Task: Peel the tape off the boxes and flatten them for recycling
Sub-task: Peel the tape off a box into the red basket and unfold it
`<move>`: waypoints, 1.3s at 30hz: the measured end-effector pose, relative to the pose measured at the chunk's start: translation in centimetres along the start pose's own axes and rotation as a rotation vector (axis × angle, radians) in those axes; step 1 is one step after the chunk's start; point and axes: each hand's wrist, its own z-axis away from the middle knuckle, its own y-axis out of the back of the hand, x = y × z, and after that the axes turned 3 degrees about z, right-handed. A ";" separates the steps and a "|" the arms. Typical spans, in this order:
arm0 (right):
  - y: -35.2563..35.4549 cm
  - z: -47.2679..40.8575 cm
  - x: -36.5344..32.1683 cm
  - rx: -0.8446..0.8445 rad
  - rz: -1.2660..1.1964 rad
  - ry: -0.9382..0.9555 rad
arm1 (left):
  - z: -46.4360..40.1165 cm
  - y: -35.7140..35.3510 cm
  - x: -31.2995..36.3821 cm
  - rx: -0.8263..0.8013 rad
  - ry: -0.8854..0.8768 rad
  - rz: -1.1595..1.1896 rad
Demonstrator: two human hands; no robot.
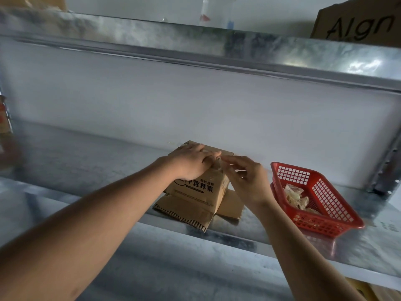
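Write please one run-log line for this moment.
left hand: presses on brown cardboard box | right hand: pinches clear tape strip at box top | red plastic mesh basket: holds crumpled tape scraps

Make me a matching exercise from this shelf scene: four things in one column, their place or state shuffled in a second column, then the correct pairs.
Column 1
1. left hand
2. right hand
3. red basket
4. tape scraps

Column 2
A. lying inside the basket
B. resting on top of the cardboard box
C. standing on the metal shelf, to the right of the box
D. fingers pinching at the box's upper right corner

Pairs: 1-B, 2-D, 3-C, 4-A
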 end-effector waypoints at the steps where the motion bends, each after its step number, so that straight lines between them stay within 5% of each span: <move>1: 0.0 -0.2 0.0 -0.024 0.042 -0.004 | 0.0 0.0 0.0 0.001 0.001 -0.001; 8: -0.3 -0.5 -0.2 0.026 0.223 0.157 | -0.1 0.1 -0.3 0.008 -0.019 0.005; 23: -0.8 1.9 1.1 -0.133 -0.458 -0.050 | -0.2 0.1 -0.7 -0.004 -0.035 0.006; 35: -1.6 2.7 1.2 0.364 0.083 0.066 | -0.8 -0.1 -0.3 0.003 -0.017 -0.046; 39: -1.9 2.6 0.3 0.292 0.326 0.150 | -0.9 -0.3 -0.5 0.002 -0.019 -0.018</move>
